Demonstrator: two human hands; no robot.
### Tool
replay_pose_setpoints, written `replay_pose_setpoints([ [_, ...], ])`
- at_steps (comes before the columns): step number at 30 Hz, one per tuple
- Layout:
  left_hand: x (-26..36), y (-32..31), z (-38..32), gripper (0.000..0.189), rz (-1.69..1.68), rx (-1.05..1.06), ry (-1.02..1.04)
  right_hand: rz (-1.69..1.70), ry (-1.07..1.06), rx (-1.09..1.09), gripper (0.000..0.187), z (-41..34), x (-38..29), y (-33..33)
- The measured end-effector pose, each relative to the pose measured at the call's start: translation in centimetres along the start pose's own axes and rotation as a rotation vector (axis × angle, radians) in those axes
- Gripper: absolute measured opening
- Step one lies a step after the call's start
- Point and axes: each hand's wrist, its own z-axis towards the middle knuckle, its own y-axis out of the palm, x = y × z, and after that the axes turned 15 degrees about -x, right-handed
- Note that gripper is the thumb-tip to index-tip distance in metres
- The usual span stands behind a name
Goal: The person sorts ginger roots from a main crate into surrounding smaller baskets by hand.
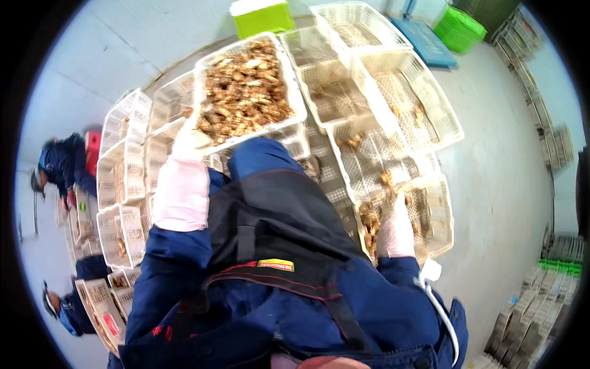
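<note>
In front of me a white plastic crate (299, 99) is heaped with brown lumpy pieces (249, 87), which look like mushrooms. My left hand (194, 140), in a pale glove, is at this crate's near left corner, touching rim or pieces; its fingers are washed out by glare. To my right, my right hand (395, 200) reaches over a crate (440, 217) holding more brown pieces along its left side. A brown clump (386, 178) shows just beyond those fingertips. Whether either hand grips something is unclear.
White crates with few pieces (410, 99) stand along the right; more crates (122, 170) line the left. Two people (64, 159) in dark clothes are by crates at far left. A blue platform (426, 44), green baskets (460, 30) and stacked crates (530, 304) stand farther off.
</note>
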Motion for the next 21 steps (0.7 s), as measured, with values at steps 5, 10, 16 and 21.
replay_pose_setpoints([
  [5,-1.3,-6.2,-2.6,0.030,-0.309,0.105,0.033,-0.039,0.052,-0.071,0.050,-0.4,-0.4,5.8],
  [10,0.4,-6.9,-1.3,0.029,-0.553,0.085,0.107,-0.673,-0.224,-0.335,0.046,1.1,-6.9,27.8],
  [16,2.6,-10.0,2.8,0.032,-0.400,0.255,0.152,-1.525,-0.363,-0.747,0.044,9.1,-4.5,54.9],
  [21,5.0,-7.8,2.2,0.049,0.071,0.300,-0.107,-2.437,-0.610,-0.622,0.063,20.2,1.9,61.4],
])
